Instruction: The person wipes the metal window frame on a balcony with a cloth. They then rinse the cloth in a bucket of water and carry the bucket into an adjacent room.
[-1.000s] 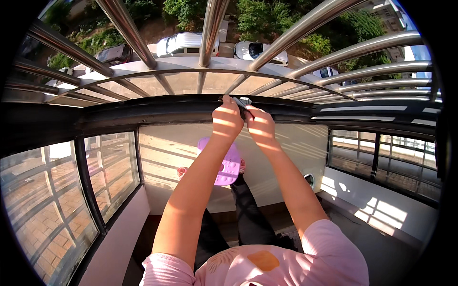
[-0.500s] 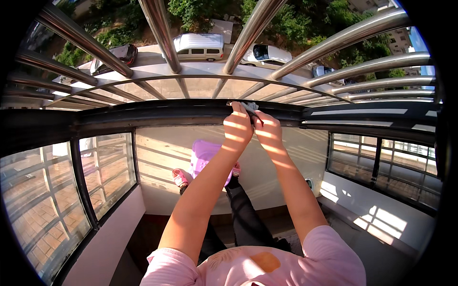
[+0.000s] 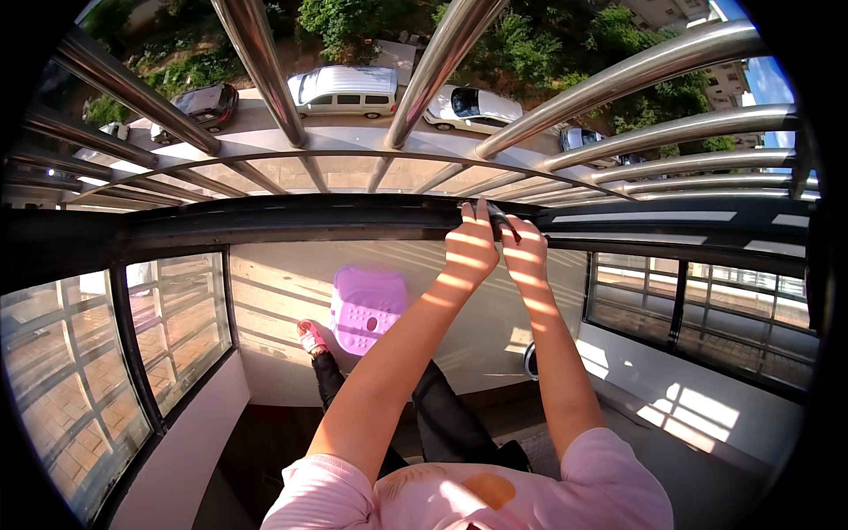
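Observation:
My two hands meet at the black window rail (image 3: 353,212) in front of me, arms stretched forward. Between them is a small, limp-looking dark and grey piece (image 3: 500,218), perhaps a cloth; its exact kind is hidden by the fingers. My left hand (image 3: 473,246) has its fingers bent and pressed at the left side of this piece, the tips against the rail. On the other side my right hand (image 3: 526,254) is closed round its lower end. Striped sunlight falls across both hands.
Thick metal bars (image 3: 442,75) stand beyond the rail, with parked cars (image 3: 344,91) far below. A purple plastic stool (image 3: 369,309) stands on the floor beside my foot in a pink sandal (image 3: 310,337). Sliding windows flank me left (image 3: 181,327) and right (image 3: 636,296).
Both hands have slid rightward along the rail with the dark and grey piece. The pale part of it seen before is now covered. The stool shows further left, less hidden by my arm.

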The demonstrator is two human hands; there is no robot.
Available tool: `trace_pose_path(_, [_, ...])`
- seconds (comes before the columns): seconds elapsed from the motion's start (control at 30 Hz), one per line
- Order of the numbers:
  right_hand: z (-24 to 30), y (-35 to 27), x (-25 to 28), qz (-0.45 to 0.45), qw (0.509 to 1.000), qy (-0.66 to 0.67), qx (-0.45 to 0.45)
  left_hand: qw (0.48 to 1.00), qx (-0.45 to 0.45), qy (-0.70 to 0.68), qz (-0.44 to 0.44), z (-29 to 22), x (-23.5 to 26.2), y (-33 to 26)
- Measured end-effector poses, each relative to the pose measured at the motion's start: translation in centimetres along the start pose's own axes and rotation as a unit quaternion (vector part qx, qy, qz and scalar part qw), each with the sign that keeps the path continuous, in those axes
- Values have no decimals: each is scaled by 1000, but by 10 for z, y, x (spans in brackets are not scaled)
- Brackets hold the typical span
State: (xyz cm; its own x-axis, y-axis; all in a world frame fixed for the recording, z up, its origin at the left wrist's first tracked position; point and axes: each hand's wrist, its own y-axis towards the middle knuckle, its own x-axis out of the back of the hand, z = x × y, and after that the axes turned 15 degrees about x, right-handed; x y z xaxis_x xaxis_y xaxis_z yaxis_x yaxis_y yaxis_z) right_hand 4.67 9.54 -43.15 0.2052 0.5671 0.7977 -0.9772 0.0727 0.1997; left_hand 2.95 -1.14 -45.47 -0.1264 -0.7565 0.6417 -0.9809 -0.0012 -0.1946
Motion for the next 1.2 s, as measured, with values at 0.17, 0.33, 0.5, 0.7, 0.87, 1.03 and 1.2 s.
trace_pose_path(0.17, [-3,10,24,-21,986,130,-102,988,-22,-149,-26,19,26,-28])
trace_pose_path(0.33, [10,14,22,-39,980,164,-101,960,56,-268,57,62,52,-73])
trace_pose_path(0.5, [6,14,13,-89,922,355,-130,941,154,-272,130,95,81,-130])
trace_pose_path(0.7, [-16,15,12,-86,938,270,-198,935,189,-272,128,130,90,-154])
trace_pose_path(0.87, [-3,-1,-8,8,978,-181,101,928,245,-238,151,149,105,-164])
trace_pose_path(1.03, [-9,4,-20,120,988,-92,2,934,237,-210,163,168,111,-178])
trace_pose_path(1.2, [11,10,-14,-11,989,130,-72,920,270,-231,164,177,121,-185])
